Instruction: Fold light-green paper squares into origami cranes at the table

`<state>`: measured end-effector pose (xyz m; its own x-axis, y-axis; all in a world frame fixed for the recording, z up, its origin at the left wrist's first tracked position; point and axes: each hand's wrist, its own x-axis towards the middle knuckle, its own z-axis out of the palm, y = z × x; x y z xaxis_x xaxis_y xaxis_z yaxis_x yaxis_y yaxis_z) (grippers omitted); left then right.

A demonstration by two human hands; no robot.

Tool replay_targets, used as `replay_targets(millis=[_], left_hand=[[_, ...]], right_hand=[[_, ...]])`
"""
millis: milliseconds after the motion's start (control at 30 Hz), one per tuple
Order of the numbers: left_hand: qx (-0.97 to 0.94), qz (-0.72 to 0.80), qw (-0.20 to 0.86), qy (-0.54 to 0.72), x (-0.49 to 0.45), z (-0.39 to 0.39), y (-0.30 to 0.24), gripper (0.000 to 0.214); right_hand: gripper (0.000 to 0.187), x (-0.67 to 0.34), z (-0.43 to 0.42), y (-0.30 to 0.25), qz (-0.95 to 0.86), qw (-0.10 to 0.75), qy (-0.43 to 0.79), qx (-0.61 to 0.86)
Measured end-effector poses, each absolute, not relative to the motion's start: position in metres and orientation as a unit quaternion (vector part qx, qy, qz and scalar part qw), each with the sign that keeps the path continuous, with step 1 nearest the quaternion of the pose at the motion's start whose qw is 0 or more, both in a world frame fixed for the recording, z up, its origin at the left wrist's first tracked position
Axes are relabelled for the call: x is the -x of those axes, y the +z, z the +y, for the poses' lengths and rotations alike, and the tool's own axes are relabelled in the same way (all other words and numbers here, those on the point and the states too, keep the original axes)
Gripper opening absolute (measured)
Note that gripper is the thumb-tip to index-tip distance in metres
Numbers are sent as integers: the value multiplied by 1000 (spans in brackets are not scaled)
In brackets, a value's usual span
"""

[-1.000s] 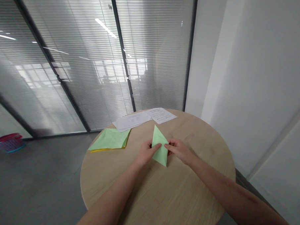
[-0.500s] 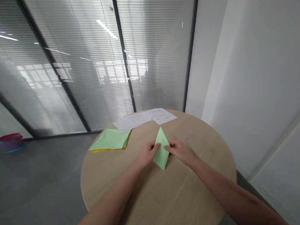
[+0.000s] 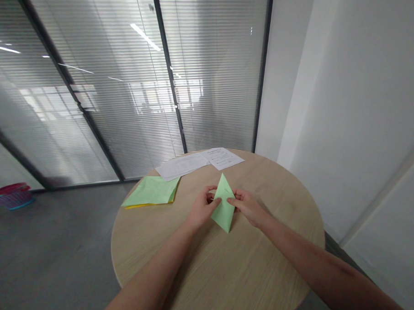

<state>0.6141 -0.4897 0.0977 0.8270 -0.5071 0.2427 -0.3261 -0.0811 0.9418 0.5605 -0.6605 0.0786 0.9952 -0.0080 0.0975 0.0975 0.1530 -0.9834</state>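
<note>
Between my two hands is a piece of light green folded paper (image 3: 225,209), shaped like a kite with one point up and one point down. My left hand (image 3: 203,205) grips its left edge, thumb on the front face and fingers partly behind. On the opposite edge, my right hand (image 3: 246,206) pinches it the same way, thumb in front. The paper is held over the round wooden table (image 3: 212,282). What the fingertips do behind the paper is hidden.
Green sheets (image 3: 153,190) with yellow paper beneath lie at the table's left. White sheets (image 3: 183,166) and a printed page (image 3: 223,158) lie along the far edge. A red and blue basket (image 3: 12,196) stands on the floor, far left. Glass partitions rise behind.
My left fingers have spread a little behind the paper's left edge, and my right fingers have shifted slightly. The folded paper stays in nearly the same place, its lower point slightly further right.
</note>
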Motion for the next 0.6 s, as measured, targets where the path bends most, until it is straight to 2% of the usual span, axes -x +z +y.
replay_targets(millis=[100, 233, 433, 600], left_hand=[[-692, -295, 653, -92, -612, -487, 103, 46], [-692, -276, 653, -137, -607, -483, 109, 29], [-671, -270, 667, -177, -605, -480, 109, 35], [-665, -291, 661, -189, -605, -481, 110, 29]], right_hand=[[26, -561, -662, 79, -20, 769, -53, 637], [25, -564, -666, 79, -1, 783, -69, 618], [29, -565, -669, 79, 1, 799, -75, 597], [32, -563, -670, 81, 2, 799, -71, 597]])
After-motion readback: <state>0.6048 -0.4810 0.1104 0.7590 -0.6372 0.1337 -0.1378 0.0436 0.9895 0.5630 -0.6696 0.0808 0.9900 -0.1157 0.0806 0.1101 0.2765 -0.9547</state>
